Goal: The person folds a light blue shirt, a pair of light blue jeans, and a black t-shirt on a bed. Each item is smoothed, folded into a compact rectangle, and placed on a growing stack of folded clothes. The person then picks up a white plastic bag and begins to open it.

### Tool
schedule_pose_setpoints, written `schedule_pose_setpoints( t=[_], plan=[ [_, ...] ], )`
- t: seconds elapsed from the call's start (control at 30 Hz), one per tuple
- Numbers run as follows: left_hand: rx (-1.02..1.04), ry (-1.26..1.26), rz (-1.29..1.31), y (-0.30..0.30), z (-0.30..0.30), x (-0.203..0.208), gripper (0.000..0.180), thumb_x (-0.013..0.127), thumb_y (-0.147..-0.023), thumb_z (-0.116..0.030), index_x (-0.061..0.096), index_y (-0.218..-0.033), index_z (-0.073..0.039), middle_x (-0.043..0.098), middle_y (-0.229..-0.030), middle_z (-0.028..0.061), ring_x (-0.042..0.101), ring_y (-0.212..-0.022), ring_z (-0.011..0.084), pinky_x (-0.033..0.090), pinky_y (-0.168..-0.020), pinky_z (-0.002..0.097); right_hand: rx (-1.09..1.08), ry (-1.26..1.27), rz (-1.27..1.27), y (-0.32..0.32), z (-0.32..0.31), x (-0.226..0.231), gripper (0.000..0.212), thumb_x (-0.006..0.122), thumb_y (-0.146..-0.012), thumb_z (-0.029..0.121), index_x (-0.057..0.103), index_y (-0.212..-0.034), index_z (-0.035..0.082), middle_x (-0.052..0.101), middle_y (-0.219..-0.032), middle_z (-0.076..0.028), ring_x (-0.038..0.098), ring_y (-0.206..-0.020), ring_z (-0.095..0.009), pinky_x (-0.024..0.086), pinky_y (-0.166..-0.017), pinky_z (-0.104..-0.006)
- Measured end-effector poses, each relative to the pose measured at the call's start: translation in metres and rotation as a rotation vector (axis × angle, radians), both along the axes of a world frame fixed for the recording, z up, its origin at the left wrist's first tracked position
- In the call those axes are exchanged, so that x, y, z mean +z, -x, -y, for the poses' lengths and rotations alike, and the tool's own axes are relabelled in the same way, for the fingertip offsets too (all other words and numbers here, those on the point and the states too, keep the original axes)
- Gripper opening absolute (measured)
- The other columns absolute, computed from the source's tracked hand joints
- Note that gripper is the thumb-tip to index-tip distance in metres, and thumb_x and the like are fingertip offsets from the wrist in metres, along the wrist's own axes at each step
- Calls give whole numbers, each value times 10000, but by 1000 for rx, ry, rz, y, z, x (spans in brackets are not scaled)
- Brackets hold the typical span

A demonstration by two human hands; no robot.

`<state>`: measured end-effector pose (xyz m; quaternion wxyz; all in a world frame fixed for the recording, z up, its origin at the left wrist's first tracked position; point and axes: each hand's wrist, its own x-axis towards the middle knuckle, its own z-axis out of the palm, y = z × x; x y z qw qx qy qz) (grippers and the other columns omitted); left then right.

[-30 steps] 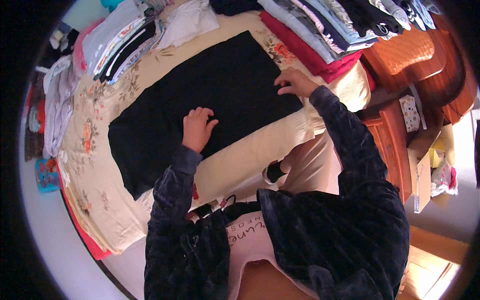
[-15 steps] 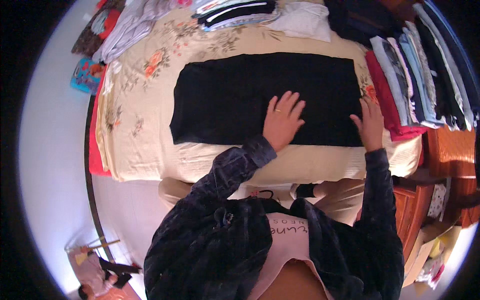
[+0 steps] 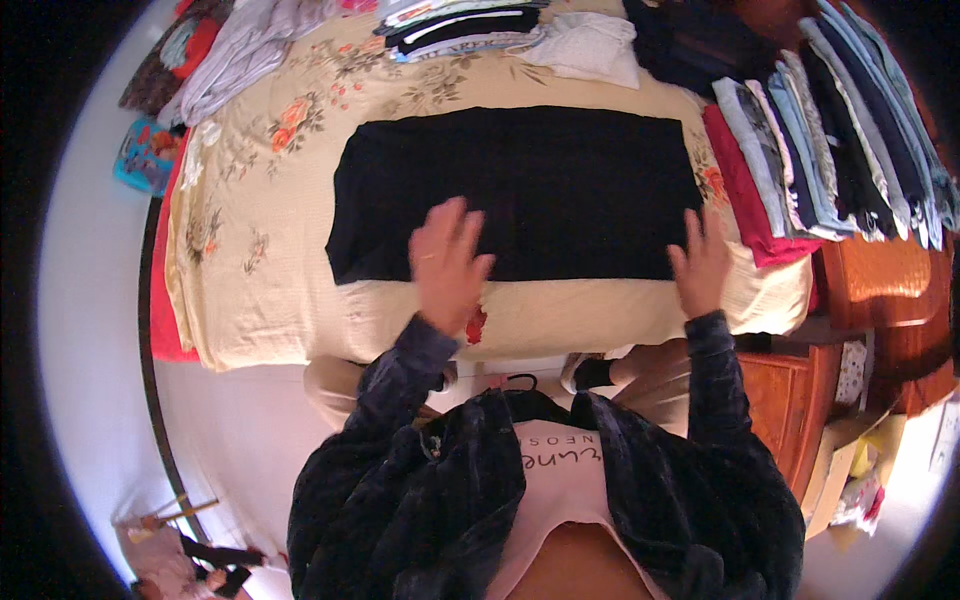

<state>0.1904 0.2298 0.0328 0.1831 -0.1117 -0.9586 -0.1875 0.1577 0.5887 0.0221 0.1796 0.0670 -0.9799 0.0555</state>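
Note:
A black folded garment [image 3: 560, 190] lies flat as a long rectangle across the bed in front of me; its exact kind does not show. Over its near edge, left of the middle, is my left hand [image 3: 448, 262], fingers apart and slightly blurred, holding nothing. My right hand [image 3: 702, 265] is at the garment's near right corner with its fingers spread. Whether either palm touches the cloth I cannot tell.
The bed wears a cream floral sheet [image 3: 260, 310]. Folded clothes [image 3: 830, 150] stand in a row at the right, beside a red folded cloth [image 3: 745, 190]. Another folded stack [image 3: 460, 32] and a white cloth [image 3: 590, 48] lie at the back. A wooden cabinet [image 3: 785, 395] stands at the right.
My left hand has moved left from the garment's middle. The right hand has shifted slightly left and nearer to me. The whole view has shifted a little; the garment keeps its shape.

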Motion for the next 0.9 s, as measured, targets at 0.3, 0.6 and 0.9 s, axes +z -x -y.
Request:
schedule_pose_setpoints(
  t=[0.3,0.6,0.9],
  plan=[
    [146,251,284,16,23,-54,580,577,-833,-327,382,-1343,-135,286,-1435,121,267,-1316,313,253,-1025,493,116,242,-1,-4,16,-39,504,617,-807,314,477,-1249,115,441,-1312,-123,409,-1206,-308,328,-970,-450],
    [-510,-85,215,303,-132,-23,421,646,-779,-222,553,-1156,-59,578,-1091,166,533,-1044,326,429,-887,374,-360,769,15,-10,-67,-49,590,734,-704,366,546,-1084,-44,626,-833,-174,611,-740,-277,495,-678,-357],
    [-756,-88,643,398,-278,-83,683,765,-619,-106,489,-1233,8,573,-1171,144,556,-1035,248,438,-876,332,-472,699,230,-15,-60,-35,511,727,-715,327,555,-1063,-5,627,-795,-137,600,-710,-285,482,-673,-359]
  ],
)
